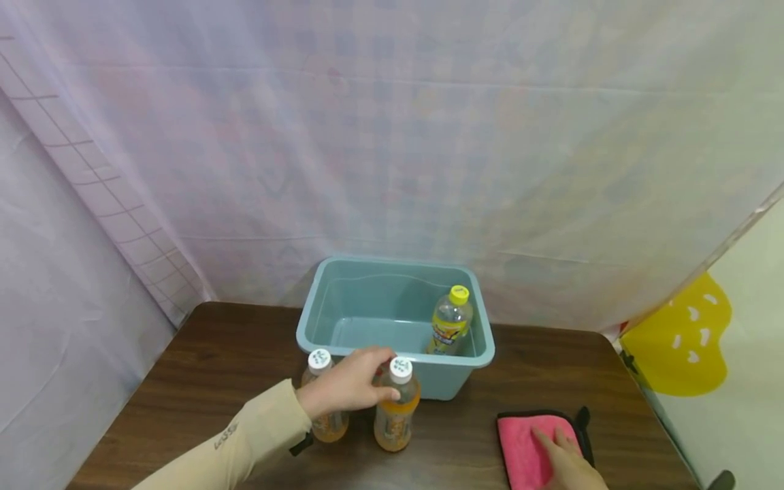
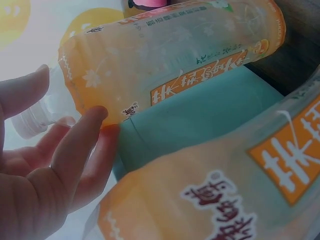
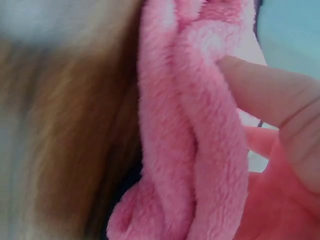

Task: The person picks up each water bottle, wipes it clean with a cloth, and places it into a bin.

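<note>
Two clear plastic bottles with orange labels and white caps stand upright on the table. My left hand (image 1: 349, 386) has its fingers and thumb about the upper part of the right-hand bottle (image 1: 395, 425); in the left wrist view, curled fingers touch this bottle (image 2: 175, 65) below its neck. Beneath my left wrist is the other bottle (image 1: 329, 425), partly hidden in the head view. At the lower right, my right hand (image 1: 566, 463) rests on a folded pink cloth (image 1: 523, 442) with dark edging, fingers spread. The right wrist view has the thumb touching the fluffy cloth (image 3: 215, 125).
Behind the bottles, a blue-green plastic basin (image 1: 392, 359) stands near the back of the dark wooden table (image 1: 239, 354). A yellow-capped bottle (image 1: 450, 323) is inside it, on the right. Pale curtains (image 1: 392, 136) hang behind, and a yellow shape (image 1: 680, 340) shows at the right.
</note>
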Demonstrator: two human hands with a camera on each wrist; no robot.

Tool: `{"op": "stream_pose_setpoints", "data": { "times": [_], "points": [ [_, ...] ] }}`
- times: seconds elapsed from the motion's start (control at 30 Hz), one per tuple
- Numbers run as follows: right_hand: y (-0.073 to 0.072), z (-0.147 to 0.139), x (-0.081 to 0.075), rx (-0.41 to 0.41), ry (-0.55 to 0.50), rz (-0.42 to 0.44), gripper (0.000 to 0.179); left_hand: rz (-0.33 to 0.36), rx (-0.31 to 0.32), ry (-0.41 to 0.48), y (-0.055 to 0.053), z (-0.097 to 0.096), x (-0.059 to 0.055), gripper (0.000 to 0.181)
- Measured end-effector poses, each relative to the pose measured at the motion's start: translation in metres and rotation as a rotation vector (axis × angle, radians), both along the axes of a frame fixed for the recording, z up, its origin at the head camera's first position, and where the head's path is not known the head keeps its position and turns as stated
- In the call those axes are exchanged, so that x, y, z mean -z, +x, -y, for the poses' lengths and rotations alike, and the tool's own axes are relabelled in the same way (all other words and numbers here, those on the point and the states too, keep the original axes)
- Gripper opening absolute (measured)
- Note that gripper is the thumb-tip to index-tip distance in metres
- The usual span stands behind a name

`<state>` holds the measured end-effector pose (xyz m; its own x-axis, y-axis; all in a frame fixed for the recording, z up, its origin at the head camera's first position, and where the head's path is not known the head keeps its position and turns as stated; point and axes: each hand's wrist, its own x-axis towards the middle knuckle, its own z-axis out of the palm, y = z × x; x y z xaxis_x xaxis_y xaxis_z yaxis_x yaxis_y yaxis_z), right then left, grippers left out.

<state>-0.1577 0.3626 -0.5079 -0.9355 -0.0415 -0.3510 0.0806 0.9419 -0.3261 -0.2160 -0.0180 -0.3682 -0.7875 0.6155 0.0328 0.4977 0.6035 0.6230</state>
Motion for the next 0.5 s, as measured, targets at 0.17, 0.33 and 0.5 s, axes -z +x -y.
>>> {"op": "stream_pose_setpoints", "data": {
  "times": [0.17,0.33,0.5],
  "points": [
    [-0.0004,0.0048,-0.0010,0.151,-0.065,0.134,0.113,0.001,0.001,0.005,0.0007,0.0002,0.0007,0.035],
    [0.0017,0.0034,-0.0009,0.102,-0.034,0.062,0.106,0.006,0.001,0.007,0.0006,-0.0002,0.0004,0.036],
    [0.0011,0.0033,-0.0016,-0.003,0.052,-0.053,0.093,0.008,0.001,0.003,0.0004,0.0001,-0.0009,0.035]
  ]
}}
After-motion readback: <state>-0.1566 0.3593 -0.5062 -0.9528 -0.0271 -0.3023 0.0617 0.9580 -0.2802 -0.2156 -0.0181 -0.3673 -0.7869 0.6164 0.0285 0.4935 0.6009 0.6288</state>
